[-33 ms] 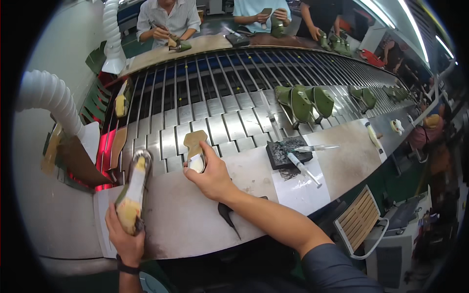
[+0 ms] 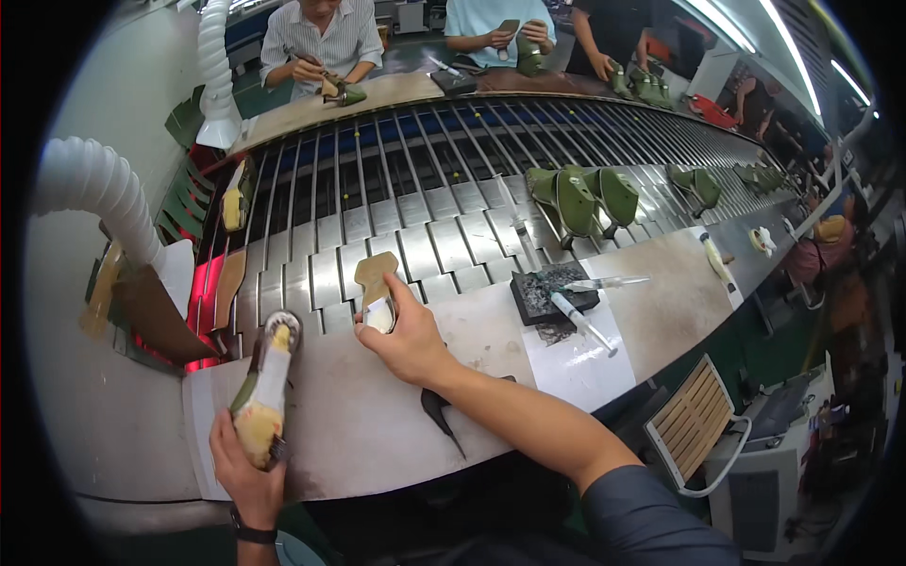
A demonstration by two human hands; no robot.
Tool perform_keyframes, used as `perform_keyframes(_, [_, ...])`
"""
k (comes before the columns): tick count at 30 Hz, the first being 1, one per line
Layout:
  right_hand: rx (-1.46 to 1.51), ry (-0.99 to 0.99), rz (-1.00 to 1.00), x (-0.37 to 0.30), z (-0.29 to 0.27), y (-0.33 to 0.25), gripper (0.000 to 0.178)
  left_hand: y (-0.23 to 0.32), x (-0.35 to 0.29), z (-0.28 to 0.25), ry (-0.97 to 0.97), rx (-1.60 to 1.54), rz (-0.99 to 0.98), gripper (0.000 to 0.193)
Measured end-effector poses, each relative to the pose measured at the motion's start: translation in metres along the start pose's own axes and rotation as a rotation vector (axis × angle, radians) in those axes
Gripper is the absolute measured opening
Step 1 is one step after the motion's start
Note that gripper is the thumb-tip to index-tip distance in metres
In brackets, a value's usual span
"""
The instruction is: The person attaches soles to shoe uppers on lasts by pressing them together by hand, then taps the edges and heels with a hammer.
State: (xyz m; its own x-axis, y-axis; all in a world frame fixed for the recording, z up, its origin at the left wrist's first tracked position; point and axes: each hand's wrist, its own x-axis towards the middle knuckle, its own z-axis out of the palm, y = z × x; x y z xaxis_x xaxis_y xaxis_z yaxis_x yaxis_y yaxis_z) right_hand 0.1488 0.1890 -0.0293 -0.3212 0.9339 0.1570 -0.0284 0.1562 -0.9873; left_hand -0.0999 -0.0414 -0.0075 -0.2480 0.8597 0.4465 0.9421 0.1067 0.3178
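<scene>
My left hand (image 2: 247, 476) grips the heel end of a green shoe (image 2: 272, 377) turned bottom up. Its underside shows white along the middle and yellowish patches; the toe points away from me, above the near worktop's left part. In my right hand (image 2: 411, 341) is a tan shoe sole (image 2: 377, 272) with a white piece at its near end, held between thumb and fingers at the worktop's far edge. Beneath my right forearm lies a dark pointed object (image 2: 437, 415), partly hidden by the arm.
A metal slat-and-rod conveyor (image 2: 434, 236) runs beyond the worktop (image 2: 377, 443), carrying green heeled shoes (image 2: 576, 203). Right of my arm, a black block (image 2: 543, 307) and a syringe (image 2: 583, 323) lie by white paper. White ducts (image 2: 104, 189) hang left. Several people work opposite.
My left hand and the upturned shoe have shifted slightly toward me and to the right. My right hand keeps its hold on the sole, almost unmoved.
</scene>
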Motion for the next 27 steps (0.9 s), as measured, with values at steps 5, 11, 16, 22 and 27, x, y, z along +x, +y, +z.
perform_keyframes(5, [-0.427, 0.08, -0.184, -0.005, 0.0, -0.002, 0.077, -0.001, -0.045, -0.029, -0.106, -0.164, -0.015, 0.089])
perform_keyframes(11, [-1.093, -0.149, -0.72, -0.045, -0.012, -0.046, 0.036, -0.036, -0.054, -0.027, -0.056, -0.689, -0.413, 0.041])
perform_keyframes(16, [-1.258, -0.565, -0.79, -0.099, 0.012, -0.061, 0.018, -0.022, -0.007, -0.074, 0.259, -0.848, -0.181, 0.033])
perform_keyframes(22, [-0.533, -0.132, -0.293, -0.106, 0.045, -0.026, 0.034, 0.005, 0.048, -0.064, 0.299, -1.162, -0.121, 0.03])
perform_keyframes(27, [-0.075, 0.171, -0.079, -0.102, 0.074, -0.026, 0.034, 0.023, 0.06, -0.061, 0.285, -1.296, 0.042, 0.046])
